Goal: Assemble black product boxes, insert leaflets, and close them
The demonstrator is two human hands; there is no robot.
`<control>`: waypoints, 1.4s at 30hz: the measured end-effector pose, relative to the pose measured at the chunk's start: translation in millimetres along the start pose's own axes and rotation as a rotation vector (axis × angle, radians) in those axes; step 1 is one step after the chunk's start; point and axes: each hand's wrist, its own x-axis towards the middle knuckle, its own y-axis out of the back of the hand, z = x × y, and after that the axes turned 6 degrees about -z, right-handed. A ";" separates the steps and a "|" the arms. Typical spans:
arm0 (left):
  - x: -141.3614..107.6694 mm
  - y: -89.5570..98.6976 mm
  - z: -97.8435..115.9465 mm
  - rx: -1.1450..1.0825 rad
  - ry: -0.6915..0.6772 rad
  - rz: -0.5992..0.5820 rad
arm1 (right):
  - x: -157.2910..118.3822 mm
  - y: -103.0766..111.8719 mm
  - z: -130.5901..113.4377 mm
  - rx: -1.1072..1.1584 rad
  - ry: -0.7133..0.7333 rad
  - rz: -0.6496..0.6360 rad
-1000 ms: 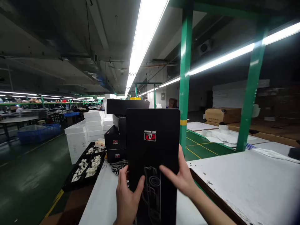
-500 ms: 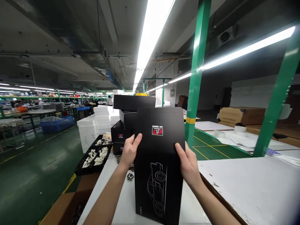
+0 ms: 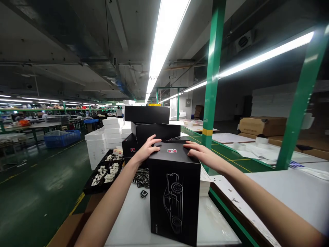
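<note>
Well, both hands are apart, palms down on the lid of the blk carton [image 3: 174, 195] w/ the car line drawing: left hand [image 3: 147, 148] near its left edge, right hand [image 3: 199, 151] near its right, fingers flat, no grip round it. Carton stands upright on the white table [image 3: 128, 226], stacked blk boxes [image 3: 147, 114] just behind. To its left, loose blk-and-white badges [image 3: 142, 178] & a small blk fob [image 3: 144, 194] lie on the table, then a blk tray of white parts [image 3: 104, 173] & white foam boxes [image 3: 95, 145]
</note>
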 end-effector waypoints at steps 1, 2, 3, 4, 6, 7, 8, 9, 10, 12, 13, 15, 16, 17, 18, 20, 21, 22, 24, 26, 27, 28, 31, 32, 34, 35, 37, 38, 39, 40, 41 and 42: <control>-1.2 0.4 0.3 0.026 -0.002 -0.053 | 1.4 2.0 -0.5 -0.026 -0.024 -0.024; -3.2 0.8 1.0 0.051 -0.005 -0.093 | 2.7 4.0 -0.5 -0.047 -0.034 -0.038; -5.7 1.2 2.1 0.074 -0.009 -0.112 | 4.0 6.0 -0.1 -0.062 -0.030 -0.047; -8.4 1.5 3.6 0.095 -0.015 -0.108 | 5.2 7.8 0.7 -0.066 -0.018 -0.050; -12.7 2.1 6.6 0.125 -0.007 -0.075 | 7.3 10.6 2.5 -0.033 -0.006 -0.061; -13.5 2.4 7.7 0.125 0.004 -0.071 | 8.3 11.4 3.0 0.006 -0.009 -0.070; -13.1 2.6 8.3 0.113 0.017 -0.074 | 9.2 11.5 3.0 0.053 -0.025 -0.073; -11.5 2.8 8.2 0.090 0.031 -0.082 | 10.0 11.1 2.3 0.106 -0.054 -0.069; -9.1 2.8 7.6 0.061 0.044 -0.091 | 10.7 10.0 1.1 0.159 -0.091 -0.057; -3.3 2.1 5.6 0.004 0.056 -0.093 | 11.5 6.6 -2.6 0.253 -0.170 -0.020; -0.9 1.5 4.8 -0.019 0.059 -0.082 | 11.5 4.6 -4.6 0.289 -0.194 0.004; 1.4 -0.5 5.0 -0.058 0.065 -0.053 | 10.7 0.6 -8.4 0.342 -0.182 0.044; 1.2 -1.7 6.3 -0.079 0.060 -0.034 | 10.1 -1.2 -9.8 0.359 -0.156 0.069; 0.3 -2.9 8.2 -0.100 0.053 -0.010 | 9.5 -2.8 -10.9 0.373 -0.130 0.098; -0.9 -4.2 10.6 -0.118 0.042 0.014 | 8.9 -4.3 -11.7 0.385 -0.107 0.130; -3.4 -6.5 15.6 -0.147 0.029 0.064 | 8.0 -7.1 -12.6 0.411 -0.085 0.189; -4.2 -7.4 17.7 -0.156 0.028 0.084 | 7.9 -8.3 -12.7 0.420 -0.083 0.212; -4.5 -8.0 19.2 -0.159 0.031 0.098 | 7.9 -9.3 -12.6 0.425 -0.082 0.225; -3.6 -8.5 20.6 -0.156 0.036 0.108 | 8.4 -10.8 -11.9 0.416 -0.082 0.230; -1.3 -8.1 21.0 -0.141 0.035 0.105 | 9.5 -11.3 -10.7 0.381 -0.088 0.222; 0.0 -7.6 21.0 -0.130 0.035 0.100 | 10.3 -11.2 -9.9 0.354 -0.091 0.222; 1.2 -7.0 21.1 -0.120 0.033 0.096 | 11.2 -11.0 -9.0 0.327 -0.095 0.225; 3.9 -5.5 20.4 -0.096 0.027 0.097 | 15.1 -9.4 -5.0 0.238 -0.078 0.234; 4.5 -5.3 19.6 -0.093 0.029 0.101 | 16.6 -8.5 -3.3 0.206 -0.061 0.232; 5.9 -5.4 17.0 -0.096 0.044 0.117 | 19.4 -6.3 0.2 0.119 -0.030 0.230; 6.9 -5.7 15.4 -0.104 0.054 0.127 | 20.7 -4.9 1.9 0.072 -0.016 0.234; 9.2 -6.2 12.0 -0.133 0.074 0.147 | 22.4 -1.6 4.2 -0.002 0.005 0.242; 10.7 -6.3 10.2 -0.151 0.083 0.152 | 23.0 0.2 4.7 -0.026 0.015 0.238; 12.3 -6.3 8.4 -0.168 0.091 0.155 | 23.5 2.0 4.6 -0.043 0.024 0.226; 14.1 -6.3 6.6 -0.187 0.101 0.156 | 24.0 3.8 4.1 -0.054 0.031 0.206; 16.1 -6.1 4.6 -0.208 0.111 0.153 | 24.5 5.5 3.1 -0.063 0.034 0.176; 18.2 -5.9 2.6 -0.234 0.123 0.150 | 25.3 7.2 1.9 -0.072 0.036 0.142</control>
